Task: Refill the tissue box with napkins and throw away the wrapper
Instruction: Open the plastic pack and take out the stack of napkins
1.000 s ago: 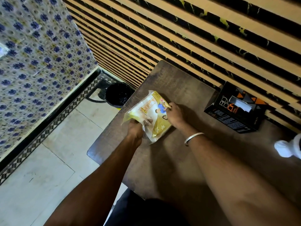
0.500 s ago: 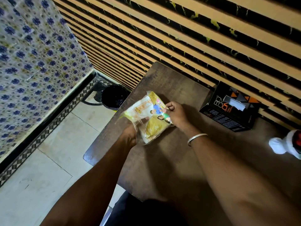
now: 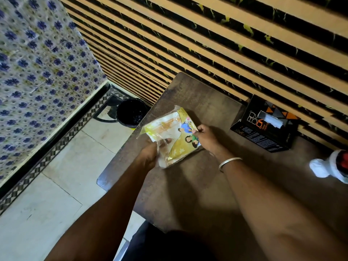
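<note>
We find the napkin packet [image 3: 172, 135] held just above the near-left part of the dark table [image 3: 197, 185], between both hands; the left hand [image 3: 150, 155] grips its near end, fingers curled into loose clear film, apparently to anchor it; the right hand [image 3: 206, 137] pinches the printed wrapper at its right edge between thumb and fingertips, which we judge a purchase for tearing or peeling. The wrapper is not yet off; the napkins remain inside. The black tissue box [image 3: 263, 127] stands well apart at the slatted wall, a white sheet showing in its slot. A black bin [image 3: 131, 113] sits on the floor beside the table's far-left corner, handy for the wrapper.
</note>
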A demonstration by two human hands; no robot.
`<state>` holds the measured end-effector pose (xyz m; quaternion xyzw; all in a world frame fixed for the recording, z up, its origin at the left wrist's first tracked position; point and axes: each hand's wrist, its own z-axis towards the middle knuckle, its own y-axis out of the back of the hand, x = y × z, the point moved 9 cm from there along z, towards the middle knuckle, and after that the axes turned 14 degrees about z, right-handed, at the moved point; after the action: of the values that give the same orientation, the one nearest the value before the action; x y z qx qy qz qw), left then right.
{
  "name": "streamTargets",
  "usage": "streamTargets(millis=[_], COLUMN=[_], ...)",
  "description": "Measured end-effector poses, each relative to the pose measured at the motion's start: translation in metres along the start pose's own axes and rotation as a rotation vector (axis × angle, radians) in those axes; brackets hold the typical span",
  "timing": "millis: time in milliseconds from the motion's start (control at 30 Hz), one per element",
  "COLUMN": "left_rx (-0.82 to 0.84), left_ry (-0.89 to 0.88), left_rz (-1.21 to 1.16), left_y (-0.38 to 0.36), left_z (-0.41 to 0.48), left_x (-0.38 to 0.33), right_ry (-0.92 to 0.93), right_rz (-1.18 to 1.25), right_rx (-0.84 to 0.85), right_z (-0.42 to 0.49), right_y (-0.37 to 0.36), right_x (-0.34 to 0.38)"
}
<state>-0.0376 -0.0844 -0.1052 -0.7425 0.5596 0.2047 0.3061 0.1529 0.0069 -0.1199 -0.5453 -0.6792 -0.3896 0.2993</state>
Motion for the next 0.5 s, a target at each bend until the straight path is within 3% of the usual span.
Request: streamTargets(millis=[167,367,500], left_rx=[-0.02,0.08,0.083], left_ry=[-0.08,0.039,0.095], left_rz=[0.088,-0.086,-0.055], left_y=[-0.001,-0.003,0.001], left_z=[0.004,0.004,0.005], left_x=[-0.007,0.007,0.018], right_ry=[-0.076,-0.076,-0.092], right_rz=[0.068,0.087,0.075], right_rx=[0.016,0.009,0.021], right_z=[-0.005,-0.01,-0.011], right_y=[-0.002,-0.003,-0.007], right_x=[-0.006,-0.004,-0.007])
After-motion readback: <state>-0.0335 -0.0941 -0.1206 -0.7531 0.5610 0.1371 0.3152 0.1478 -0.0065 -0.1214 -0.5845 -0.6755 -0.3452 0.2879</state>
